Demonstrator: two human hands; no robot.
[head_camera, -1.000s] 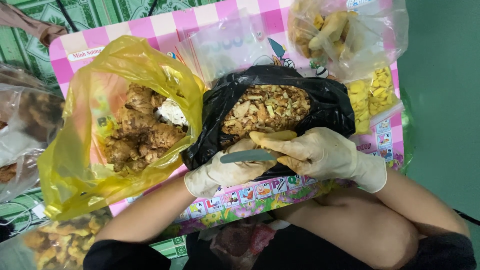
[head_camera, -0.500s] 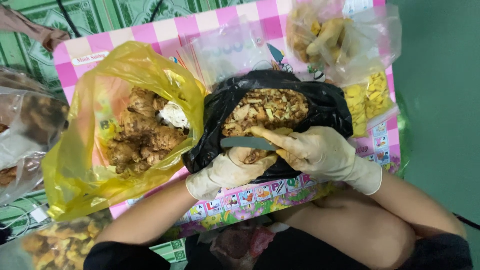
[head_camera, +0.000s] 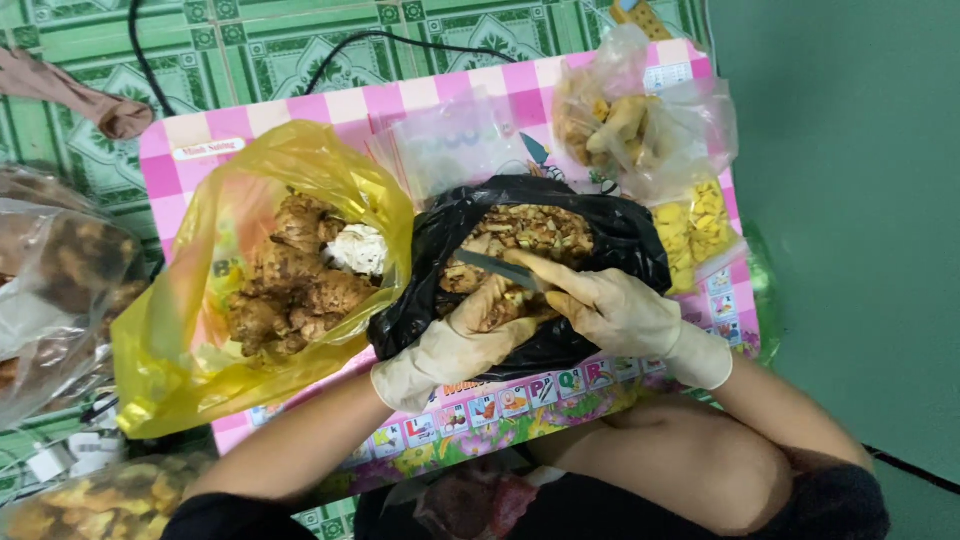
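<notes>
The fingers (head_camera: 497, 300) of the gloved left hand (head_camera: 465, 335) curl tightly around a piece of ginger root (head_camera: 497, 308), held over the open black bag (head_camera: 620, 235). Going from the left: a clear bag (head_camera: 50, 270) of brown roots lies at the edge, then a yellow bag (head_camera: 190, 340) holds unpeeled ginger (head_camera: 290, 285) and a white wad (head_camera: 358, 248). The black bag, next, is full of peelings (head_camera: 530, 228). Over it, the gloved right hand (head_camera: 615, 312) closes its fingers on a dark knife (head_camera: 495, 268), blade touching the root. Further right, clear bags hold pale peeled pieces (head_camera: 615, 125) and yellow slices (head_camera: 695, 220). All sit on a pink checked mat (head_camera: 350, 105).
</notes>
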